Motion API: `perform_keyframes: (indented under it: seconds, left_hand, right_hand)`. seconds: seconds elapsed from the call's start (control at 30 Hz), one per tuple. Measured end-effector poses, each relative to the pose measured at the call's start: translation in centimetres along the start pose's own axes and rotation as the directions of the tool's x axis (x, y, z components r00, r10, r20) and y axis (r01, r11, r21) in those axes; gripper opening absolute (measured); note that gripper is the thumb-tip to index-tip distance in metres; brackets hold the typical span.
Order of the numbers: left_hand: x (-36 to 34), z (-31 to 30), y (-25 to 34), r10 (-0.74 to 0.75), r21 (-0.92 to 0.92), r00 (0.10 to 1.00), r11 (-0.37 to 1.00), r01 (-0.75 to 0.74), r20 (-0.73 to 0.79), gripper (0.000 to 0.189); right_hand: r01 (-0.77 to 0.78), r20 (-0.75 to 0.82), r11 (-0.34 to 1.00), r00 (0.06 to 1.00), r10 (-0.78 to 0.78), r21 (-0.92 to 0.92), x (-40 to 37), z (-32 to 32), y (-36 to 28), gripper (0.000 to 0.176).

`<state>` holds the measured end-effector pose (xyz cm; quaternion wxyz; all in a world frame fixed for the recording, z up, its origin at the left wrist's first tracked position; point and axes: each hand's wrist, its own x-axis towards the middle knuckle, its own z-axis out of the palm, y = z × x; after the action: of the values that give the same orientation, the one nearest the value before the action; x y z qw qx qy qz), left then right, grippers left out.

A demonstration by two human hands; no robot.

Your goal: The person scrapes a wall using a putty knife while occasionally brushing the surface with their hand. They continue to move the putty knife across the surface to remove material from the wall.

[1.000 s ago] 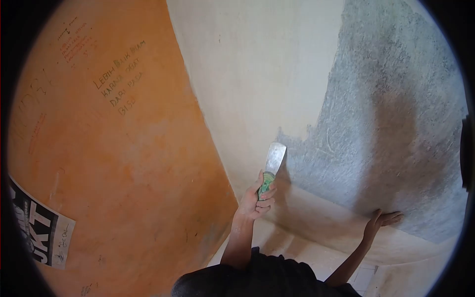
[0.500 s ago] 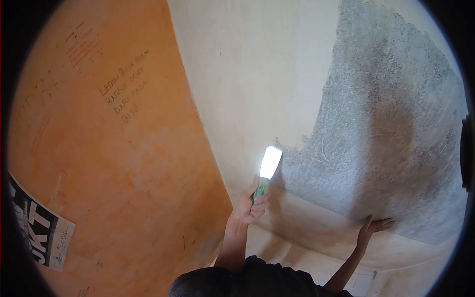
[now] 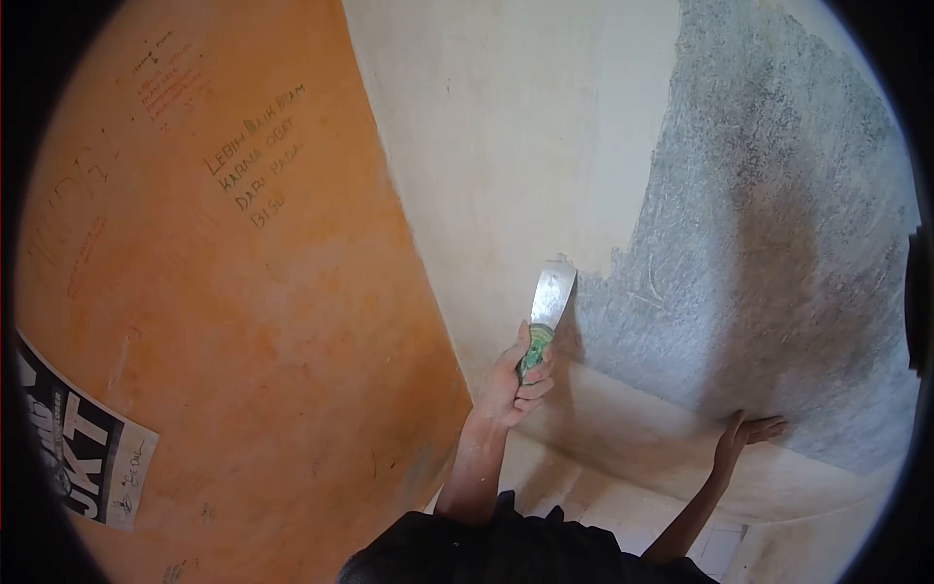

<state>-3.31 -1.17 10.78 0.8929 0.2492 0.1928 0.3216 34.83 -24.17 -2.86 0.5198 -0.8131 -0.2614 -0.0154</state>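
Scraper [image 3: 554, 295] shifted slightly upward; tip at grey patch [image 3: 671, 311], apparently working its border. Left hand [image 3: 508, 387]: grip closed round handle [image 3: 535, 352]. Right hand [image 3: 741, 438]: extended, empty, lower edge.

I wear the only camera on my head — it looks forward and down over my left grip [image 3: 508, 387] and right grip [image 3: 745, 433], close enough that my arms [image 3: 475, 467] enter from the bottom edge — its wide, round view taking in the orange wall [image 3: 292, 341] and pale wall [image 3: 506, 127].
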Motion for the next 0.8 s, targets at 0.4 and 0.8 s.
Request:
perform_keyframes:
  seconds: [0.4, 0.8]
  left_hand:
    - [0.6, 0.4, -0.2, -0.007, 0.001, 0.997, 1.0, 0.007, 0.078, 0.049]
    - [1.1, 0.4, 1.0, -0.061, -0.169, 0.972, 0.98, 0.101, 0.227, 0.051]
  right_hand:
    - [0.037, -0.006, 0.999, 0.999, -0.037, -0.005, 1.2, 0.1, -0.9, 0.091]
    - [0.136, -0.125, 0.98, 0.98, -0.155, -0.146, 0.1, -0.7, 0.2, 0.09]
